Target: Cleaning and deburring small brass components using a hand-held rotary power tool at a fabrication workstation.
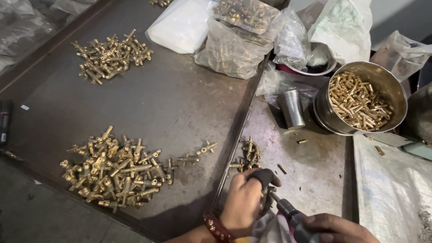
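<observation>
My left hand [245, 200] is closed around a small brass fitting [268, 192] at the bottom centre, with a black cover on one fingertip. My right hand [335, 228] grips a dark grey power driver [290, 213] whose tip touches that fitting. Just beyond my left hand lies a small cluster of brass fittings [248, 155]. A big pile of brass fittings [114, 171] lies to the left on the dark metal tray [180, 99].
Another brass pile [110, 55] sits at the tray's far left. A steel pot of brass pins [360, 96] stands at right, a small steel cup [292, 109] beside it. Plastic bags of parts [231, 45] crowd the back. Loose pins [282, 168] scatter near my hands.
</observation>
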